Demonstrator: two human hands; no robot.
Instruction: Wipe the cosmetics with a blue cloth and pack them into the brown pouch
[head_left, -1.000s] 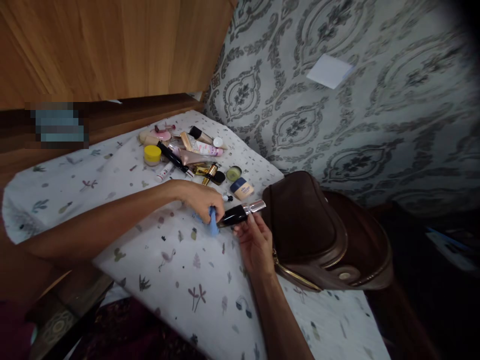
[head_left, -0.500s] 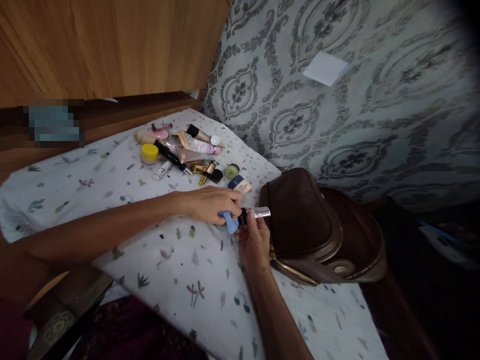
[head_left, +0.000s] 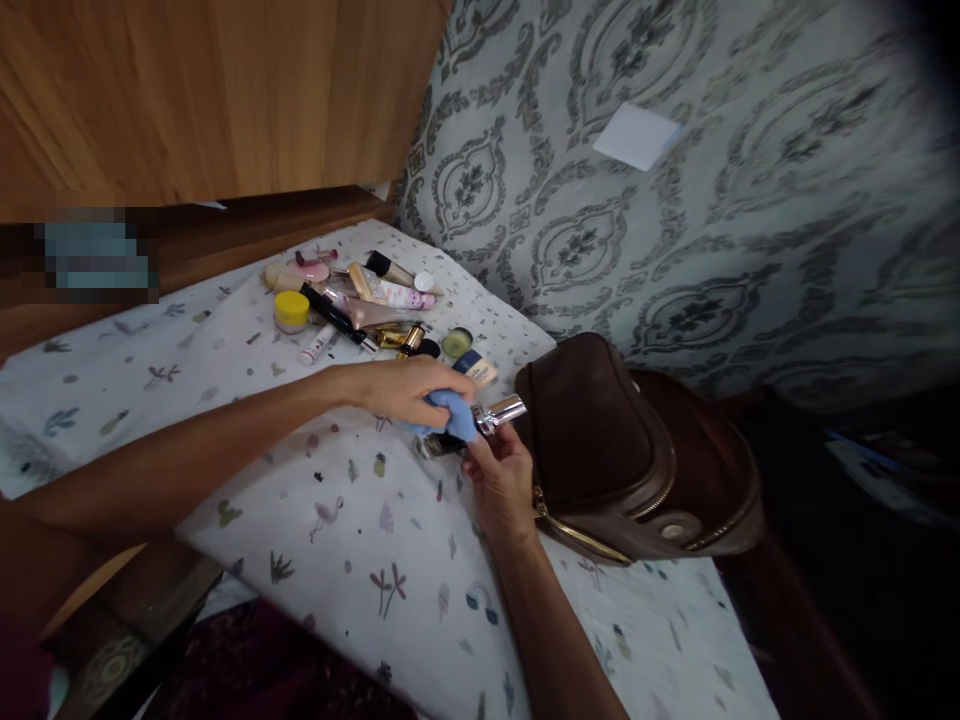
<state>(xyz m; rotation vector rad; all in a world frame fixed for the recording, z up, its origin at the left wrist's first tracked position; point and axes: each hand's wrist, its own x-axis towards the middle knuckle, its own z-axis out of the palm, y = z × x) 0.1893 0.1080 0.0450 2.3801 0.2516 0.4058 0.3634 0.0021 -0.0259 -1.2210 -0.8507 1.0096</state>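
My left hand (head_left: 401, 390) is closed on a crumpled blue cloth (head_left: 452, 410), pressing it against a small dark bottle with a shiny silver cap (head_left: 504, 411). My right hand (head_left: 501, 478) grips that bottle from below with thumb and fingers, its cap pointing up and right. The cloth and fingers hide much of the bottle's body. Just beyond my hands lies a jar with a blue lid (head_left: 474, 368), and next to it a green round tin (head_left: 457, 343).
Several cosmetics lie in a pile on the patterned tablecloth (head_left: 390, 590), among them a yellow-lidded jar (head_left: 291, 311), a black tube (head_left: 330, 312) and a pinkish tube (head_left: 369, 314). A brown leather bag (head_left: 592, 430) with an unzipped part stands close on the right, by the wallpapered wall (head_left: 577, 240).
The bottle has tilted and turned in my hands, and its lower end now shows under the cloth. The blue cloth has shifted up along it and spread out. The view has moved slightly.
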